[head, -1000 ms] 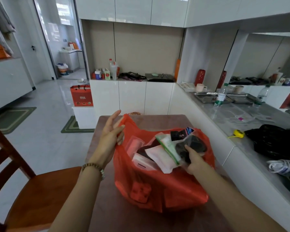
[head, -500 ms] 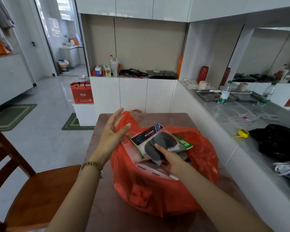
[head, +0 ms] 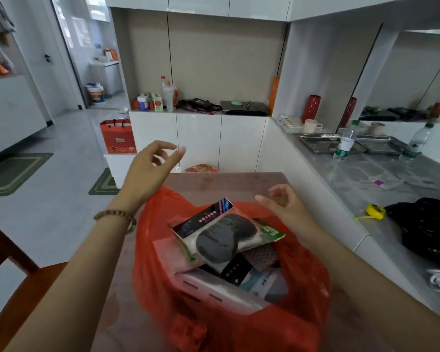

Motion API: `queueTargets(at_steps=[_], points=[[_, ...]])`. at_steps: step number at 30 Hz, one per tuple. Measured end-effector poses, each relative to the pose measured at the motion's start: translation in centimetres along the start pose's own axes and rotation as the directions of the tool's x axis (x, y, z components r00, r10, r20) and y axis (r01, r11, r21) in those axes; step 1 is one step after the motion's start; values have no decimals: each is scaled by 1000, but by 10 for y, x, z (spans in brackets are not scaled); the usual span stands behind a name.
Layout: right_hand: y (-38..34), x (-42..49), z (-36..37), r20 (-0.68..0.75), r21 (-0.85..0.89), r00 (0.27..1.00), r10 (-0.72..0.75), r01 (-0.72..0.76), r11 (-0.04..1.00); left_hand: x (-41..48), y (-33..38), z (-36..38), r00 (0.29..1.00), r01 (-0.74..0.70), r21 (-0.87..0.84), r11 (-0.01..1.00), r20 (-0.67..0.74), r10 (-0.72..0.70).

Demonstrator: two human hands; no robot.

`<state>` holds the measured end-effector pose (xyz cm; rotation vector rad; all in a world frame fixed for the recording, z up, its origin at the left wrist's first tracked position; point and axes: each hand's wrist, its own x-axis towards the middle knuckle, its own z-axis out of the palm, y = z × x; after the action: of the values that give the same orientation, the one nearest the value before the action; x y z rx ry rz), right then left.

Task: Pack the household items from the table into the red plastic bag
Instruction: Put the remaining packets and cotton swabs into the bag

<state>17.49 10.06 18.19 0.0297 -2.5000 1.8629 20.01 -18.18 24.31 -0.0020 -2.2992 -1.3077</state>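
The red plastic bag (head: 302, 288) stands open on the brown table (head: 221, 181), filled with packets. On top lies a clear pack with a dark eye mask (head: 225, 240); a white box (head: 214, 293) and other packets sit under it. My left hand (head: 150, 168) hovers above the bag's far left rim, fingers spread, holding nothing. My right hand (head: 283, 204) floats over the far right rim, fingers loosely curled and apart, also empty. Neither hand touches the bag.
A wooden chair (head: 23, 288) stands at the left of the table. The grey counter (head: 366, 194) on the right carries a yellow tape measure (head: 375, 212), a black bag (head: 427, 227), water bottles and metal trays. A red gift bag (head: 118, 135) sits by the white cabinets.
My right hand has let go of the eye mask pack, which now rests on top of the bag's contents. Both hands have lifted away from the bag.
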Motion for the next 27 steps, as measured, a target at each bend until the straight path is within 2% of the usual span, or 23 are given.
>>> queueTargets(at_steps=[2, 4, 7, 9, 11, 13, 15, 17, 20, 24, 26, 27], points=[[2, 33, -14, 1, -1, 999, -34, 34, 999, 27, 12, 26, 977, 13, 43, 999, 214, -21], [13, 67, -27, 23, -9, 1000, -8, 8, 1000, 51, 19, 59, 904, 20, 125, 992, 421, -71], [39, 115, -43, 52, -46, 996, 67, -64, 997, 85, 4, 118, 727, -21, 344, 939, 650, -222], [62, 143, -53, 71, -18, 982, 178, -177, 984, 104, -19, 158, 574, 39, 446, 894, 723, -385], [88, 164, -60, 116, 27, 946, 304, -309, 951, 118, -44, 193, 464, 84, 530, 844, 729, -504], [115, 181, -65, 172, 86, 888, 426, -445, 892, 129, -68, 224, 392, 165, 565, 808, 714, -579], [144, 195, -69, 223, 124, 826, 518, -551, 825, 136, -90, 252, 344, 267, 561, 784, 704, -621], [173, 207, -71, 299, 73, 766, 569, -613, 787, 141, -112, 277, 317, 305, 578, 757, 687, -653], [216, 218, -68, 318, -60, 668, 673, -694, 717, 141, -144, 310, 255, 234, 662, 712, 664, -702], [259, 223, -58, 349, -108, 560, 752, -773, 625, 133, -173, 346, 101, 148, 739, 657, 650, -753], [266, 225, -52, 372, -161, 560, 740, -746, 646, 127, -188, 360, 84, 43, 743, 668, 663, -744], [268, 226, -49, 359, -186, 579, 732, -724, 664, 125, -194, 364, 97, 0, 730, 683, 680, -727]])
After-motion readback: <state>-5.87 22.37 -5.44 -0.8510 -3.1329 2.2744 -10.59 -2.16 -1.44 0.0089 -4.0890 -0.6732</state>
